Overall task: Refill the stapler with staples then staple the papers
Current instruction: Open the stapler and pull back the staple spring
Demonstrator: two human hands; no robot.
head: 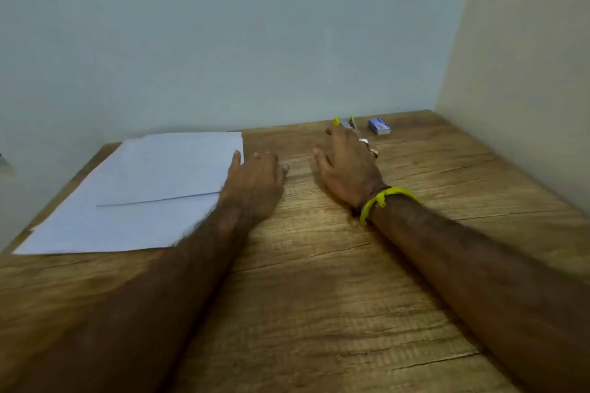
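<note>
**Trainee:** What is the step in hand?

**Instructor:** By my reading, acquiring the stapler. The small yellow-and-grey stapler (344,122) lies at the far edge of the brown wood-grain table (319,297), close to the pale wall, and it is mostly hidden behind the fingertips of the right hand (348,166). The small blue-and-white staple box (379,126) sits just beside it to the right, apart from the hand.

**Trainee:** Does the right hand have hold of it?

**Instructor:** Nothing appears gripped. The fingers are spread and extended toward the stapler; actual contact cannot be confirmed because the fingertips mask it. The wrist carries a yellow thread band (383,199).

**Trainee:** And the left hand?

**Instructor:** The left hand (255,182) rests loosely curled and empty on the table, one finger lying over the right edge of the white paper sheets (143,188). The sheets lie flat at the left, overlapped and not squared.

**Trainee:** How should the pickup be done well?

**Instructor:** Close thumb and fingers on the stapler's long sides, not on its top arm, so the magazine can be opened afterwards. Lift clear before drawing it toward the body. Avoid sweeping the staple box off the far corner. Keep the left hand on the sheets to prevent sliding.
</note>
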